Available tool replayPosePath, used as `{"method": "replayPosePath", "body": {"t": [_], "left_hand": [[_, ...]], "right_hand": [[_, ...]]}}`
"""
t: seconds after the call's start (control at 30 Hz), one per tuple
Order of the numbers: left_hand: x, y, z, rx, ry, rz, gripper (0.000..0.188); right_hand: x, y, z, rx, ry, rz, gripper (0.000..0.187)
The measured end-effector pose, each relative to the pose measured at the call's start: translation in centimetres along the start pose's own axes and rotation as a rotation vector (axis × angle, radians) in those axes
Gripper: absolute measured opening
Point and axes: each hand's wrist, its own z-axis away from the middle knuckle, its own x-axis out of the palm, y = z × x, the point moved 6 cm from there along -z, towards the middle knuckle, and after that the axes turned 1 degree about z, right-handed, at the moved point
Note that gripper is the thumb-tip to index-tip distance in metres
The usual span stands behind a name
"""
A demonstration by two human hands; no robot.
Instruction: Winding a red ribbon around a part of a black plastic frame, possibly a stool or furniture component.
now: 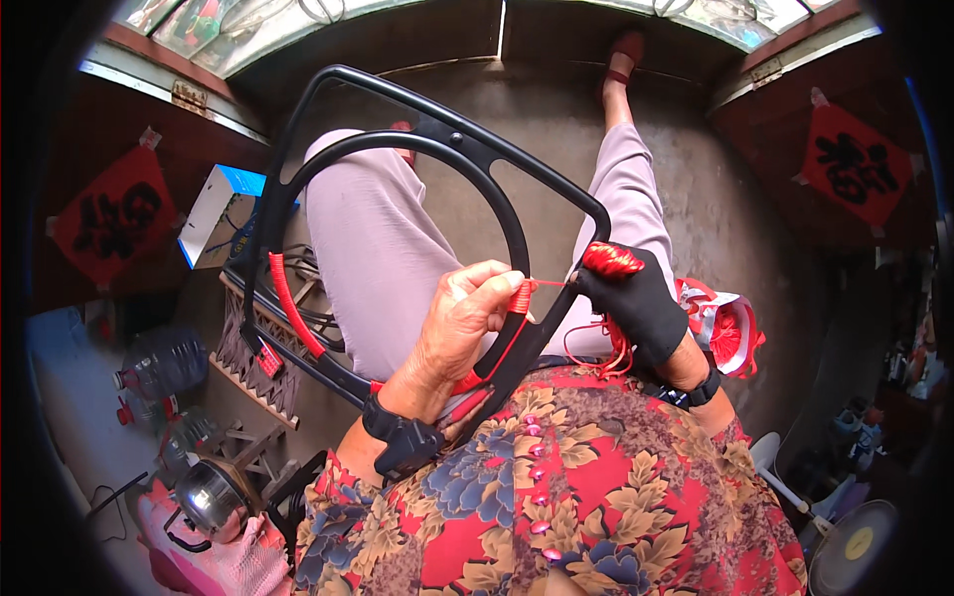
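Note:
A black metal frame (301,114) with a round inner ring (514,233) rests tilted over my lap. Red cord is wound around parts of the ring, including a wrapped stretch (295,308) on its left side. My left hand (452,313) pinches the ring's right side at the end of another red winding (520,299). From there a short length of cord (552,284) runs taut to my right hand (644,310). That hand wears a black glove and closes around a shiny red cord bundle (613,260). Loose cord loops (614,348) hang below it.
A bag with red contents (730,333) lies right of my lap. At left are a blue-and-white box (224,214), a slatted wooden stool (253,363), plastic bottles (164,363) and a metal kettle (214,497). A fan (850,546) stands lower right. Glass-paned doors are ahead.

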Motion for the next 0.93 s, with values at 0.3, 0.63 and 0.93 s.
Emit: {"method": "replayPosePath", "body": {"t": [0.3, 0.63, 0.93], "left_hand": [[0.6, 0.5, 0.7, 0.043, 0.019, -0.156, 0.018], [1.6, 0.9, 0.7, 0.103, -0.021, -0.156, 0.021], [1.7, 2.4, 2.6, 0.026, -0.021, -0.245, 0.023]], "right_hand": [[-0.3, 0.5, 0.2, -0.059, 0.070, 0.121, 0.011], [-0.6, 0.1, 0.8, -0.076, 0.089, 0.178, 0.014], [-2.2, 1.0, 3.2, 0.129, 0.003, -0.939, 0.044]]}}
